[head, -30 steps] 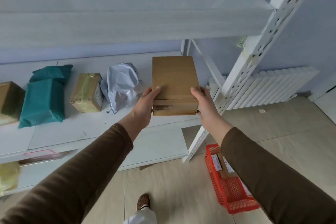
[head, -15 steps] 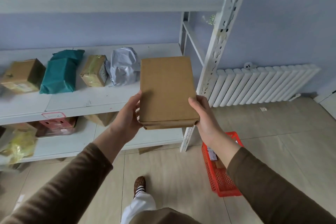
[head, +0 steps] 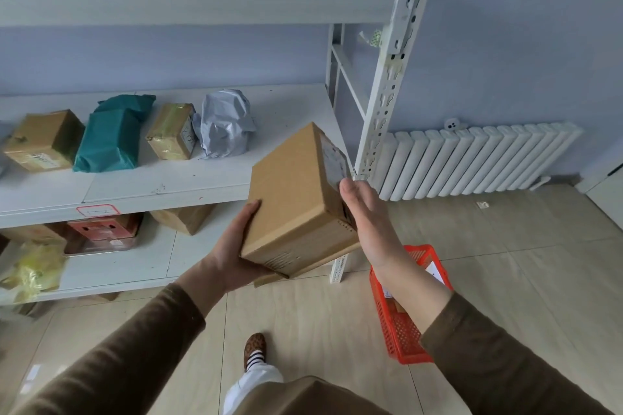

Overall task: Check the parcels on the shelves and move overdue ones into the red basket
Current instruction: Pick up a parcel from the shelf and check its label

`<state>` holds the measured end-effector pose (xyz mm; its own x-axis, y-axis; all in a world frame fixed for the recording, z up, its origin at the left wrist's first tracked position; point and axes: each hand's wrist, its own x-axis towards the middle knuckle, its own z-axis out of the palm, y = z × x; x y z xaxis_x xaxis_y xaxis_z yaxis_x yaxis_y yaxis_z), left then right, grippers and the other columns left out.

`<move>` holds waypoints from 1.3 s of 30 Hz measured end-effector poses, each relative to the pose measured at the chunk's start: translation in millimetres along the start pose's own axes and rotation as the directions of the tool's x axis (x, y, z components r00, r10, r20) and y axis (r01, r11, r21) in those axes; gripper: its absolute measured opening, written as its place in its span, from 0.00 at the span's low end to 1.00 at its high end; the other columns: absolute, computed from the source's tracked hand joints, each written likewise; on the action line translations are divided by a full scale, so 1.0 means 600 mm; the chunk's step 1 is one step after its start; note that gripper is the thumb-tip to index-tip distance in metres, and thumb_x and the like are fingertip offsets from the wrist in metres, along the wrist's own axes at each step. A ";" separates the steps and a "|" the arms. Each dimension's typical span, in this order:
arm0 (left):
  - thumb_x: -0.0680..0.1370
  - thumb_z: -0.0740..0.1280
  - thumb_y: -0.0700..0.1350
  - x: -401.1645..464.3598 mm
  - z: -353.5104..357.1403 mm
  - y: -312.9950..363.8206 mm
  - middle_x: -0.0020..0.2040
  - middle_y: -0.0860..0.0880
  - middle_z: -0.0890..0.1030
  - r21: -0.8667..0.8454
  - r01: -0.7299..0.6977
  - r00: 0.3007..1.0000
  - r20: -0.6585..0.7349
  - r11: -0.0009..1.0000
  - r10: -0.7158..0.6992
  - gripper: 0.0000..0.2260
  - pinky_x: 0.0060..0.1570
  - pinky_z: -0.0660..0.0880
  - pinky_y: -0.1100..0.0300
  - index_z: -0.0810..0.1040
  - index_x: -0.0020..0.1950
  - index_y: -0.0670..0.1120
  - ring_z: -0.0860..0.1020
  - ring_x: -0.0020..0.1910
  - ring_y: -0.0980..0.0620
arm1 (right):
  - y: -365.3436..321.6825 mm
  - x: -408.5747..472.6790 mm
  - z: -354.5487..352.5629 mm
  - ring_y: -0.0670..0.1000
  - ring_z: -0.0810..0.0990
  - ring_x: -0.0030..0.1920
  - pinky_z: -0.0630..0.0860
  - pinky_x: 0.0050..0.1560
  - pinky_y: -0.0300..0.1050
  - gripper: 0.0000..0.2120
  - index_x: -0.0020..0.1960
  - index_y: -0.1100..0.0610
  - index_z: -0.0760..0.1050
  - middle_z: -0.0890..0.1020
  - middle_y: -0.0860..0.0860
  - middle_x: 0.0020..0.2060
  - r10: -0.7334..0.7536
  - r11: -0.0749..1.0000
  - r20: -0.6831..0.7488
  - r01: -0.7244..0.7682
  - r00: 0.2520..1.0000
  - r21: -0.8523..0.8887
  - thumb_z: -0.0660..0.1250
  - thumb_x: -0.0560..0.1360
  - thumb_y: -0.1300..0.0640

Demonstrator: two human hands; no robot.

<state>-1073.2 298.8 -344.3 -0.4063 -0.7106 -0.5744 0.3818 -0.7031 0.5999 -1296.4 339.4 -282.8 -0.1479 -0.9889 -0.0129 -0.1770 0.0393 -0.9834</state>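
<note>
I hold a plain brown cardboard box (head: 293,199) in front of the shelf, tilted so that its labelled side faces right. My left hand (head: 232,253) grips its lower left corner from below. My right hand (head: 365,222) presses flat against the labelled right side. The red basket (head: 401,323) stands on the floor below my right forearm, with a few parcels and labels inside, partly hidden by the arm. On the white shelf (head: 168,185) lie a brown box (head: 42,141), a teal bag (head: 111,135), a taped yellowish box (head: 172,131) and a grey bag (head: 226,125).
The lower shelf holds a red-and-white box (head: 101,232), a brown box (head: 183,217) and a yellow bag (head: 33,269). A white perforated upright (head: 387,77) stands at the shelf's right end. A white radiator (head: 472,158) lines the wall. My foot (head: 254,347) is on the tiled floor.
I have pulled the box off the shelf, lowered it and turned it, so its labelled side faces right. My right hand shifted onto that side, and the view has backed away from the shelf.
</note>
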 end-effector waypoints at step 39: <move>0.81 0.56 0.69 0.132 -0.018 0.025 0.75 0.43 0.75 0.242 -0.294 0.956 0.074 0.925 0.285 0.31 0.72 0.69 0.36 0.70 0.79 0.53 0.75 0.73 0.40 | 0.067 0.072 -0.013 0.48 0.74 0.72 0.71 0.70 0.55 0.35 0.76 0.40 0.69 0.79 0.42 0.69 0.230 0.904 0.326 -0.325 0.917 0.278 0.77 0.71 0.42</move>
<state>-1090.8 231.9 -386.6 -0.3413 -0.8775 -0.3369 0.2719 -0.4353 0.8583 -1317.6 299.6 -321.4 0.1404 -0.9445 -0.2969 0.1586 0.3174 -0.9349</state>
